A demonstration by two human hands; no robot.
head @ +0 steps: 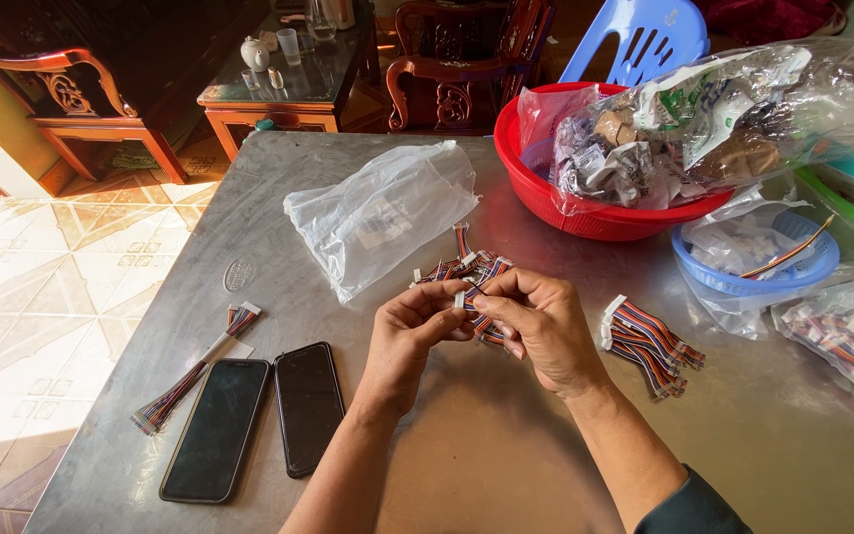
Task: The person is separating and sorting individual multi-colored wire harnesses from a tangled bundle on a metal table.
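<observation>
Item, frame centre: left hand (409,331) and right hand (543,321) both pinched closed on a multicoloured wire harness (469,280) with white connector, held above the metal table (506,455). Risk: thin wires tangling, connector slipping from fingertips

A short multicoloured ribbon cable (476,297) with a small white connector at its end is pinched between the fingers (467,309) of both hands, held just above the grey metal surface (506,445), over a loose heap of similar cables (462,265) lying there.
</observation>
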